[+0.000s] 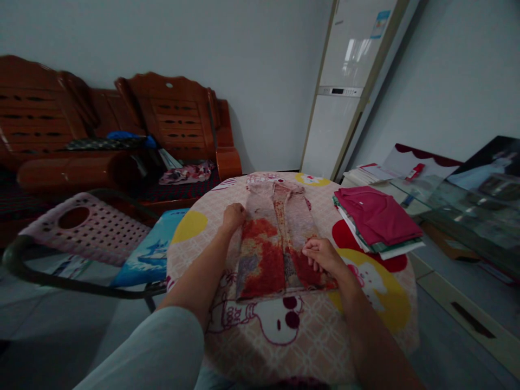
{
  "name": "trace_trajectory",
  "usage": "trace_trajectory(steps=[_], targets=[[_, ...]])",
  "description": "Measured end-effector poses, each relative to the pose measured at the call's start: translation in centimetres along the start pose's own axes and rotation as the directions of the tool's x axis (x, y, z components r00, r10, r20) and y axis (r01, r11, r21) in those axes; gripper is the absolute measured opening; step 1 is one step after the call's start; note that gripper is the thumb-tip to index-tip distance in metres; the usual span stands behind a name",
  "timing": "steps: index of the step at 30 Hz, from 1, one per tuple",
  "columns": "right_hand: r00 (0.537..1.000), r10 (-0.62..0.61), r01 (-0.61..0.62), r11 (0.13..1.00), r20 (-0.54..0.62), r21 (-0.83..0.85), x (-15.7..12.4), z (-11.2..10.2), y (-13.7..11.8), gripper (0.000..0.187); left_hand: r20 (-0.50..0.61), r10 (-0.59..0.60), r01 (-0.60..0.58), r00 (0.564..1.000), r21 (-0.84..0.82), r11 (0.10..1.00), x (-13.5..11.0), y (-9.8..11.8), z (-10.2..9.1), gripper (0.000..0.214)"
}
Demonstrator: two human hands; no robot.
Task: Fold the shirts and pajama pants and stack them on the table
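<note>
A pair of pinkish trousers with red patches (276, 238) lies flat on a round table covered by a cartoon-print cloth (284, 330). My left hand (233, 216) rests curled on the garment's left edge, fingers closed on the fabric. My right hand (320, 254) pinches the right edge of the trousers near the lower leg, fingers bent together.
A stack of folded clothes topped by a crimson shirt (376, 219) sits at the table's right. A pink perforated plastic chair (87, 227) and a blue cushion (152, 249) stand left. Wooden sofas (170, 119) line the back wall; a tall white air conditioner (345, 92) stands behind; a glass table (467, 206) is at right.
</note>
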State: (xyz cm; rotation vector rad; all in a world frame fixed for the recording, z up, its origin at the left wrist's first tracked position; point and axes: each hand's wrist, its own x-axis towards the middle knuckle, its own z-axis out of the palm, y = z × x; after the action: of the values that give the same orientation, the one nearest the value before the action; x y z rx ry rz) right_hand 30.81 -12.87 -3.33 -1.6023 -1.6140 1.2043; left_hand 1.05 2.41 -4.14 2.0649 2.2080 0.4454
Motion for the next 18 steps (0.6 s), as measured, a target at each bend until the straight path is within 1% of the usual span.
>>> trace_trajectory(steps=[1,3,6,8,9,11,13,15,18], targets=[[0.999,-0.031,0.03,0.999,-0.029,-0.031,0.0,0.4,-0.2,0.012,0.002,-0.017,0.017,1.0,-0.003,1.0,-0.2,-0.2,-0.2,0.026],[0.986,-0.16,0.155,0.983,-0.046,-0.102,0.0,1.6,-0.9,0.01,-0.02,-0.04,0.04,0.999,-0.018,0.999,-0.7,-0.3,-0.3,0.028],[0.928,-0.371,0.371,0.907,0.036,-0.202,-0.5,4.2,-2.3,0.009,-0.051,-0.076,0.074,0.996,-0.039,0.997,-1.3,0.1,-0.1,0.032],[0.899,-0.433,0.433,0.848,0.072,-0.307,-1.0,5.7,-3.2,0.01,-0.047,-0.102,0.1,0.994,-0.041,0.994,-1.2,0.7,0.1,0.034],[0.894,-0.442,0.438,0.821,0.076,-0.366,-1.1,6.3,-3.5,0.011,-0.044,-0.106,0.105,0.993,-0.038,0.994,-1.0,1.0,0.2,0.035],[0.898,-0.432,0.42,0.791,0.079,-0.445,-1.3,6.9,-3.7,0.01,-0.04,-0.083,0.082,0.996,-0.017,0.996,-0.6,1.7,0.4,0.036],[0.906,-0.41,0.412,0.796,0.106,-0.443,-1.3,7.1,-3.6,0.009,-0.034,-0.04,0.04,0.999,0.016,0.999,-0.2,2.2,0.6,0.038],[0.909,-0.393,0.413,0.807,0.139,-0.423,-1.2,7.0,-3.3,0.008,-0.029,-0.029,0.03,0.999,0.034,0.999,0.0,2.4,0.8,0.038],[0.911,-0.382,0.41,0.799,0.156,-0.439,-1.1,7.1,-2.9,0.009,-0.043,-0.115,0.114,0.992,-0.012,0.993,0.3,1.9,0.9,0.036]])
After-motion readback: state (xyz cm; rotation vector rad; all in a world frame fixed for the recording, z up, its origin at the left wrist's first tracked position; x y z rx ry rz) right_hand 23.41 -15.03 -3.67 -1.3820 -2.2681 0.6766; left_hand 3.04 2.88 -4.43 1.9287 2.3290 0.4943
